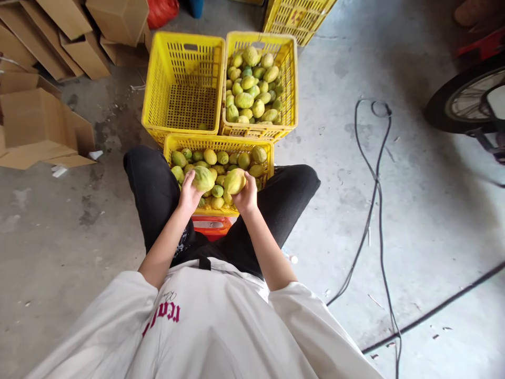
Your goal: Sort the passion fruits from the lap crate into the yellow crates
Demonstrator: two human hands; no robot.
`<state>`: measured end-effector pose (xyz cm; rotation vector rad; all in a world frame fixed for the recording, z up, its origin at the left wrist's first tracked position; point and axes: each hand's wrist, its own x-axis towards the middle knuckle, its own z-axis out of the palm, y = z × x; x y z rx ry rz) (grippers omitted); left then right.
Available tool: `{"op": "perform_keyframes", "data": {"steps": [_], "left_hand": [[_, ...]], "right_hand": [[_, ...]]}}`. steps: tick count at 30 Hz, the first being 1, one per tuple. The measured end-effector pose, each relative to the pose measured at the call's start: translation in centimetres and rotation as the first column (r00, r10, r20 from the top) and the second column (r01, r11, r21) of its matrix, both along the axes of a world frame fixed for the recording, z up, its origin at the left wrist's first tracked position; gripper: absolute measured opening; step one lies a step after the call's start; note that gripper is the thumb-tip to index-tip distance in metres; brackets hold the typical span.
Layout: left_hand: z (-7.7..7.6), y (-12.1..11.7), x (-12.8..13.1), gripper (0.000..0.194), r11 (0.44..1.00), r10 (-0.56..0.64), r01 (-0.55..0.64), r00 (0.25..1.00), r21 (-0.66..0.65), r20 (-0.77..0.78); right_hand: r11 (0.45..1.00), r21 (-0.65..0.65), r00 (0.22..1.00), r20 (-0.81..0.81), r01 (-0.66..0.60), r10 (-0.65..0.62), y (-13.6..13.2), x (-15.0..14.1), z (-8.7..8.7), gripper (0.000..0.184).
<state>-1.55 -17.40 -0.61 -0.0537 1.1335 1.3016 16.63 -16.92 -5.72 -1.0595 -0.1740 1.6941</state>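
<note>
My left hand [190,196] is closed around a plump green-yellow fruit [203,179], lemon-like in shape. A yellower fruit [234,181] of similar size is gripped in my right hand [246,195]. Both are held side by side, a small gap between them, above a yellow plastic crate [270,158] between my knees. Inside that crate lie many more green and yellow fruits [210,156], partly hidden by my hands. Beyond it on the right, a second yellow crate [294,79] contains a heap of the same fruits [244,100]. The exact kind is hard to tell.
At the far left stands a yellow crate [183,45] with a fruit near its front wall. Cardboard boxes [43,121] lie to the left. Black cables [377,184] run over the concrete floor at right, near a wheel [465,97]. Another yellow crate [298,18] is at the back.
</note>
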Motion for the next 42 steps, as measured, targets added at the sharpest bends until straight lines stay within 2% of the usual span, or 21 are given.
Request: {"op": "perform_keyframes", "data": {"steps": [3,7,10,14,17,22,26,32,36,38,42], "left_hand": [[-0.2,0.0,-0.4,0.014,0.997,0.064,-0.063,0.997,0.05,-0.03],[-0.2,-0.3,-0.8,0.018,0.998,0.026,-0.024,0.998,0.056,-0.048],[-0.1,-0.5,-0.6,0.021,0.998,-0.033,0.036,0.998,0.053,-0.046],[0.2,-0.5,0.0,0.016,0.993,-0.105,0.106,0.994,0.05,-0.017],[0.3,-0.4,0.3,0.019,0.989,-0.14,0.142,0.989,0.031,-0.043],[0.0,-0.6,0.5,0.03,0.984,-0.161,0.17,0.974,0.048,-0.159],[0.0,-0.7,0.5,0.034,0.982,-0.163,0.179,0.969,0.068,-0.187],[0.2,-0.7,0.5,0.037,0.99,-0.12,0.133,0.969,0.047,-0.215],[-0.1,-0.5,0.4,0.024,0.989,-0.134,0.145,0.973,0.043,-0.189],[-0.2,-0.3,0.2,0.009,0.992,-0.125,0.127,0.984,0.004,-0.126],[-0.1,0.1,0.0,0.01,0.997,-0.083,0.083,0.996,-0.007,-0.042]], "right_hand": [[0.996,-0.002,0.996,-0.007,0.088,-0.088,0.1,-0.3,0.8,0.03],[0.992,0.089,0.993,0.067,0.086,-0.092,-0.2,-1.1,1.8,0.042],[0.995,0.093,0.996,0.071,0.041,-0.047,-0.5,-1.2,1.9,0.052],[0.988,0.139,0.997,0.008,-0.071,0.071,-0.9,-1.1,2.0,0.066],[0.978,0.17,0.992,0.025,-0.122,0.12,-1.1,-1.0,2.3,0.06],[0.979,0.153,0.989,0.091,-0.131,0.118,-1.2,-0.9,2.8,0.059],[0.985,0.122,0.986,0.128,-0.122,0.106,-1.2,-1.1,2.2,0.059],[0.977,0.201,0.977,0.212,-0.075,0.032,-1.5,-1.5,0.5,0.058],[0.978,0.207,0.97,0.24,-0.018,-0.033,-1.3,-1.6,-0.1,0.058],[0.986,0.169,0.976,0.218,-0.012,-0.025,-1.0,-1.5,-0.2,0.058],[0.991,0.127,0.997,0.061,-0.044,0.037,-0.5,-1.0,0.4,0.058]]}}
